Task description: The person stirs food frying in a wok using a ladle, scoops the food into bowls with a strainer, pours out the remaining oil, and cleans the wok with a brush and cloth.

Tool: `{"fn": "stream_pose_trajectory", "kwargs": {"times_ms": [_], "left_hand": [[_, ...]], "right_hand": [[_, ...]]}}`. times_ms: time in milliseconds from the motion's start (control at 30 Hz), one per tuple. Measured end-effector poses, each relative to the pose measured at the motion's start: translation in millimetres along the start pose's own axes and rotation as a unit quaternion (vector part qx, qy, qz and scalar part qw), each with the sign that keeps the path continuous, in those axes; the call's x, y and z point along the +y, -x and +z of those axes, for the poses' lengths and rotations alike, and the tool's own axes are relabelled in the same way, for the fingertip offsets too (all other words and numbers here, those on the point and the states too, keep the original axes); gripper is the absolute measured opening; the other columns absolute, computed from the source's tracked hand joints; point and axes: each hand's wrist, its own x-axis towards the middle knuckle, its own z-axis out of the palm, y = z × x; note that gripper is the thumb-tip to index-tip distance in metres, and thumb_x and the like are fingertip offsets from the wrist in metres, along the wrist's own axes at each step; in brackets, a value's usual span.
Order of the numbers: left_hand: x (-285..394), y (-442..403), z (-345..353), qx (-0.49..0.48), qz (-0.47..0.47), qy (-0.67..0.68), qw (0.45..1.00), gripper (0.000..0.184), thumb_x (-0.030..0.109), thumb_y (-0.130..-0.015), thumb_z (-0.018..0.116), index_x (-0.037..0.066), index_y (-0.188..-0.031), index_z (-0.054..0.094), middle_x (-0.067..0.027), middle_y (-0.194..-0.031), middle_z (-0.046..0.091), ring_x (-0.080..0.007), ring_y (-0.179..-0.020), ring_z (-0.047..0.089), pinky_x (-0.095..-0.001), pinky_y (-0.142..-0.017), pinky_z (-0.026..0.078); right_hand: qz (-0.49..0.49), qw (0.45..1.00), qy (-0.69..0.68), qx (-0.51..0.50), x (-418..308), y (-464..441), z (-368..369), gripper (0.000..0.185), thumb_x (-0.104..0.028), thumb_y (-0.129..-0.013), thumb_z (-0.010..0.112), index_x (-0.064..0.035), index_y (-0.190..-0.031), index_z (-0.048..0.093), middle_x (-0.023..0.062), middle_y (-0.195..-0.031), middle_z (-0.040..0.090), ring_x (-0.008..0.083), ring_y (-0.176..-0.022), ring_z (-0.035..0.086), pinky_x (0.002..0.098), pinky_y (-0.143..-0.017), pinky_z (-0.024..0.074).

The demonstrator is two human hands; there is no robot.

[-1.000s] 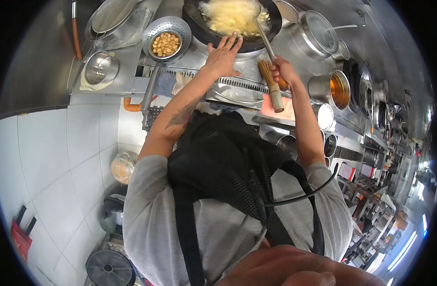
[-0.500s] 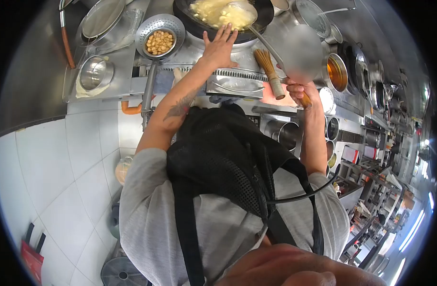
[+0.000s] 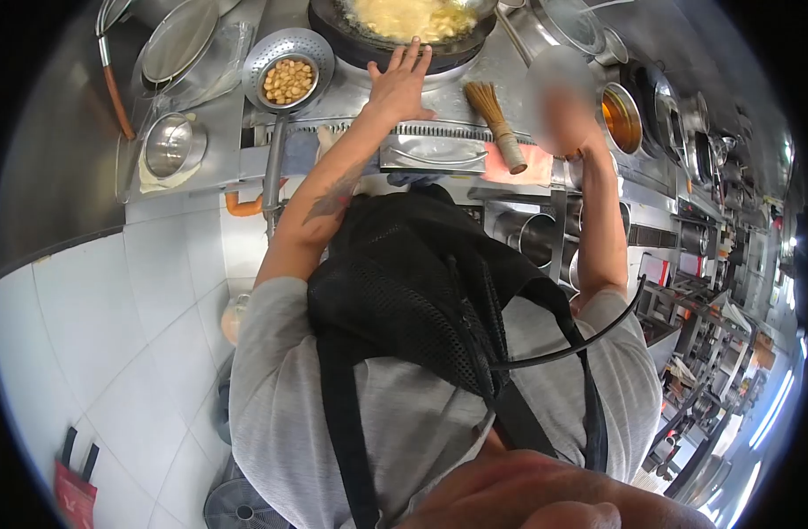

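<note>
Open left hand (image 3: 398, 86) is near a round black wok (image 3: 355, 46) with foamy yellow food (image 3: 413, 18).
Left grip is released; right hand (image 3: 569, 119), near a long metal handle (image 3: 515, 39), is blurred, so its grip I cannot tell.

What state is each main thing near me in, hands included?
Wok: upright, pale food in it.
Strainer: holding brown pieces.
Brush: lying down, bristles toward the wok.
Bowl: upright on a cloth.
Pot: orange liquid inside.
Left hand: open, fingers spread.
Right hand: blurred; grip unclear.
</note>
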Motion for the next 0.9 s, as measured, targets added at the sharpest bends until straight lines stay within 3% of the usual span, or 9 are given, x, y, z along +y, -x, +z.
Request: {"fn": "stream_pose_trajectory", "kwargs": {"times_ms": [133, 267, 333, 467, 567, 700, 767, 800, 900], "left_hand": [[3, 1, -3, -0.005, -0.004, -0.008, 1.000, 0.129, 0.055, -0.057, 0.088, 0.017, -0.157, 0.016, -0.0091, -0.165, 0.010, -0.0298, -0.149, 0.018, -0.0716, -0.106, 0.026], [1, -1, 3, 0.000, -0.003, -0.014, 1.000, 0.129, 0.057, -0.057, 0.087, 0.017, -0.157, 0.016, -0.0092, -0.165, 0.009, -0.0297, -0.149, 0.018, -0.0723, -0.105, 0.025], [1, -3, 3, 0.004, 0.000, -0.019, 1.000, 0.129, 0.058, -0.058, 0.086, 0.019, -0.158, 0.015, -0.0094, -0.165, 0.009, -0.0299, -0.149, 0.019, -0.0727, -0.103, 0.025], [-1, -2, 7, 0.015, 0.000, -0.018, 1.000, 0.131, 0.060, -0.057, 0.086, 0.019, -0.158, 0.014, -0.0100, -0.165, 0.009, -0.0284, -0.151, 0.013, -0.0744, -0.108, 0.013], [2, 0, 7, 0.027, 0.007, -0.029, 0.999, 0.131, 0.061, -0.056, 0.085, 0.017, -0.158, 0.014, -0.0109, -0.165, 0.009, -0.0272, -0.152, 0.008, -0.0744, -0.110, 0.005], [1, 0, 10, 0.033, 0.012, -0.032, 0.999, 0.132, 0.062, -0.057, 0.085, 0.013, -0.157, 0.014, -0.0129, -0.164, 0.008, -0.0270, -0.152, 0.005, -0.0737, -0.112, 0.002], [2, 1, 8, 0.033, 0.013, -0.029, 0.999, 0.133, 0.062, -0.057, 0.085, 0.012, -0.157, 0.014, -0.0131, -0.164, 0.008, -0.0269, -0.152, 0.005, -0.0736, -0.112, 0.002], [3, 2, 7, 0.031, 0.011, -0.028, 0.999, 0.133, 0.062, -0.057, 0.085, 0.012, -0.157, 0.014, -0.0133, -0.164, 0.008, -0.0267, -0.152, 0.005, -0.0734, -0.112, 0.002], [1, 0, 6, 0.019, 0.012, -0.028, 0.999, 0.132, 0.061, -0.057, 0.085, 0.012, -0.157, 0.014, -0.0130, -0.164, 0.009, -0.0265, -0.152, 0.005, -0.0733, -0.112, 0.002]], "right_hand": [[-0.094, 0.961, 0.243, 0.093, 9, -61, 15, 0.048, -0.017, -0.093, 0.056, 0.0008, -0.137, 0.048, 0.0037, -0.067, 0.055, 0.0128, -0.048, 0.051, 0.0298, -0.045, 0.0443], [-0.082, 0.977, 0.178, 0.087, 35, -127, 52, 0.042, -0.016, -0.095, 0.055, 0.0002, -0.133, 0.050, 0.0023, -0.068, 0.054, 0.0132, -0.047, 0.049, 0.0293, -0.044, 0.0441], [-0.011, 0.985, -0.151, -0.085, 39, -134, 69, 0.040, -0.015, -0.098, 0.053, -0.0016, -0.136, 0.048, -0.0001, -0.069, 0.052, 0.0110, -0.045, 0.046, 0.0263, -0.043, 0.0425], [0.094, 0.911, -0.358, -0.180, 52, -123, 72, 0.042, -0.013, -0.101, 0.049, -0.0010, -0.141, 0.042, -0.0023, -0.069, 0.048, 0.0046, -0.046, 0.041, 0.0194, -0.039, 0.0385], [0.114, 0.740, -0.545, -0.378, 63, -101, 54, 0.039, -0.009, -0.101, 0.046, 0.0057, -0.137, 0.042, -0.0038, -0.068, 0.045, -0.0016, -0.046, 0.040, 0.0127, -0.034, 0.0326], [0.145, 0.739, -0.548, -0.364, 47, -58, 31, 0.041, -0.011, -0.102, 0.046, 0.0042, -0.140, 0.040, -0.0032, -0.069, 0.044, -0.0006, -0.041, 0.037, 0.0142, -0.031, 0.0339], [0.160, 0.822, -0.467, -0.283, 41, -38, 23, 0.039, -0.011, -0.100, 0.048, 0.0042, -0.136, 0.043, -0.0032, -0.070, 0.043, -0.0001, -0.042, 0.037, 0.0148, -0.032, 0.0325], [0.159, 0.823, -0.467, -0.281, 38, -27, 22, 0.039, -0.011, -0.100, 0.048, 0.0042, -0.136, 0.043, -0.0032, -0.070, 0.043, -0.0001, -0.042, 0.037, 0.0148, -0.032, 0.0325], [0.097, 0.948, -0.271, -0.138, 29, 1, 21, 0.045, -0.009, -0.094, 0.055, 0.0010, -0.137, 0.044, -0.0037, -0.070, 0.044, 0.0022, -0.043, 0.038, 0.0179, -0.034, 0.0298]]}}
